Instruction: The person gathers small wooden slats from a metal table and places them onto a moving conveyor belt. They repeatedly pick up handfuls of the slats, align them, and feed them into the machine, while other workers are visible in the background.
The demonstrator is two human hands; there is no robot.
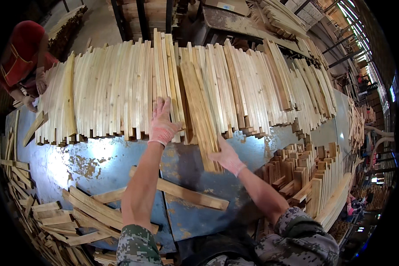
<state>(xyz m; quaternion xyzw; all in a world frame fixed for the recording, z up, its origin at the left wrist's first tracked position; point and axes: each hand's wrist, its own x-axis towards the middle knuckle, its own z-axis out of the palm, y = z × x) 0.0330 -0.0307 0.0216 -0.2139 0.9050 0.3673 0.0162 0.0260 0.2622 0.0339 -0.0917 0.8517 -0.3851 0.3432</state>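
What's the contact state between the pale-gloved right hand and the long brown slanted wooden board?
Touching. Head view: right hand holds the wooden board toward its near end, thumb across its face.

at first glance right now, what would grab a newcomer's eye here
A long row of pale wooden strips crosses the blue table. Mid-picture, the gloved right hand holds a darker slanting plank while the left hand spreads over the row. Loose wood pieces lie scattered at lower left.

The slanted board [201, 119] partly hides the right hand's [228, 157] fingers.
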